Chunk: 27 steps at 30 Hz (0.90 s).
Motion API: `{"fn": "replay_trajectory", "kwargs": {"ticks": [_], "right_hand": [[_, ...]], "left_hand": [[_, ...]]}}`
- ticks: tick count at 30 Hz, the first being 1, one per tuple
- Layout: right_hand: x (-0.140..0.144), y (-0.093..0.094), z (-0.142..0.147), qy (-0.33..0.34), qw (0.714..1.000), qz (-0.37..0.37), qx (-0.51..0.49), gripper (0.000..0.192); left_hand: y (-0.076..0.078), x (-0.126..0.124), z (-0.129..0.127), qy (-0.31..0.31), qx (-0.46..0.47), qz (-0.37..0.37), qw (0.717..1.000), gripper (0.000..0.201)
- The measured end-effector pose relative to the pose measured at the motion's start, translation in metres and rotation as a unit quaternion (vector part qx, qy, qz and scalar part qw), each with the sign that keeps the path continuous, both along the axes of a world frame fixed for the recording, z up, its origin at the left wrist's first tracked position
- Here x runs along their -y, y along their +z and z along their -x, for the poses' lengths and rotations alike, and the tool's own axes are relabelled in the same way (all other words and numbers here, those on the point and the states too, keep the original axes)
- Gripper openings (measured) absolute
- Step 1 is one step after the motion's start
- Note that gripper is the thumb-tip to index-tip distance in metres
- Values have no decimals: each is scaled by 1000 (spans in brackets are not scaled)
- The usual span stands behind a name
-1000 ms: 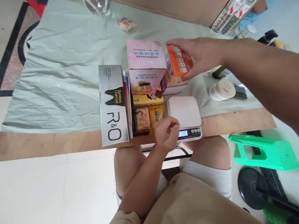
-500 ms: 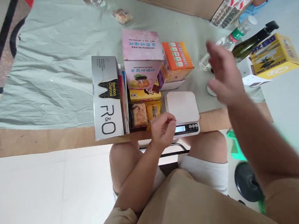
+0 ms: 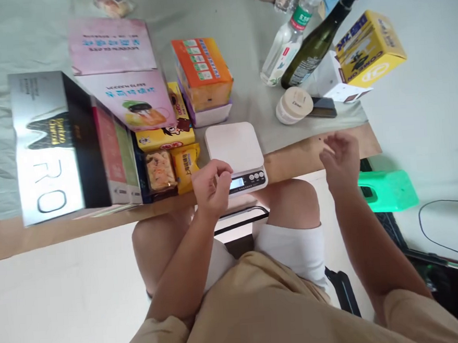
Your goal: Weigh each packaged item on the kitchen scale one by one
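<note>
At centre frame, the left hand (image 3: 211, 186) sits loosely curled, fingers folded in on themselves with nothing pinched, resting against the front corner of the white kitchen scale (image 3: 236, 155), right beside its lit display. Over at right of centre, the right hand (image 3: 340, 158) hovers above the table edge (image 3: 291, 163), fingers spread and slack, holding nothing; it is well apart from the scale, and the platform is bare.

Now, the risks. That scale sits right at the table edge, above the person's knees. A nudge from the curled left knuckles could, I'd judge, push it askew or throw off a reading. Upper right looks shakier: a dark green bottle (image 3: 314, 42) and a clear bottle (image 3: 292, 34) lie leaning close together, near a white jar (image 3: 294, 104) and a yellow box (image 3: 369, 46). A careless sweep of the right hand there could set the bottles rolling. Just behind the scale, the orange box (image 3: 202, 71) perches on a white-and-purple box (image 3: 209, 114); a bump might slide it off.
</note>
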State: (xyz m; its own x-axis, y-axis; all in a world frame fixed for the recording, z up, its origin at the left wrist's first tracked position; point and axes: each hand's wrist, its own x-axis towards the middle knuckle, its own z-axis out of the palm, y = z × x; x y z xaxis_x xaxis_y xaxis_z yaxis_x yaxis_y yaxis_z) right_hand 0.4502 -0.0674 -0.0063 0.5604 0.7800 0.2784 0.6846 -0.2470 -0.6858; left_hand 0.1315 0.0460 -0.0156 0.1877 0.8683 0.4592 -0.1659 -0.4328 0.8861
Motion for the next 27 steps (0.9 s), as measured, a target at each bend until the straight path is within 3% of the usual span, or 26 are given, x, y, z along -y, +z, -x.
{"fn": "replay_trajectory", "kwargs": {"ticks": [3,6,10,14,19,27], "right_hand": [[-63,8,-21,20,1000,19,11,83],[-115,11,-25,66,991,52,103,96],[-146,13,-24,67,985,105,119,84],[-149,11,-26,42,986,124,105,66],[-137,7,-21,33,989,115,90,64],[-86,-8,-1,53,986,62,146,66]], "left_hand": [[-5,2,-8,4,-27,5,1000,33],[-6,4,-10,2,-56,-3,998,31],[-3,4,-5,5,-69,-19,997,34],[-2,2,-1,13,-60,-24,998,40],[-5,-1,1,10,-51,-14,999,44],[-2,4,-5,-17,-53,-40,998,45]]}}
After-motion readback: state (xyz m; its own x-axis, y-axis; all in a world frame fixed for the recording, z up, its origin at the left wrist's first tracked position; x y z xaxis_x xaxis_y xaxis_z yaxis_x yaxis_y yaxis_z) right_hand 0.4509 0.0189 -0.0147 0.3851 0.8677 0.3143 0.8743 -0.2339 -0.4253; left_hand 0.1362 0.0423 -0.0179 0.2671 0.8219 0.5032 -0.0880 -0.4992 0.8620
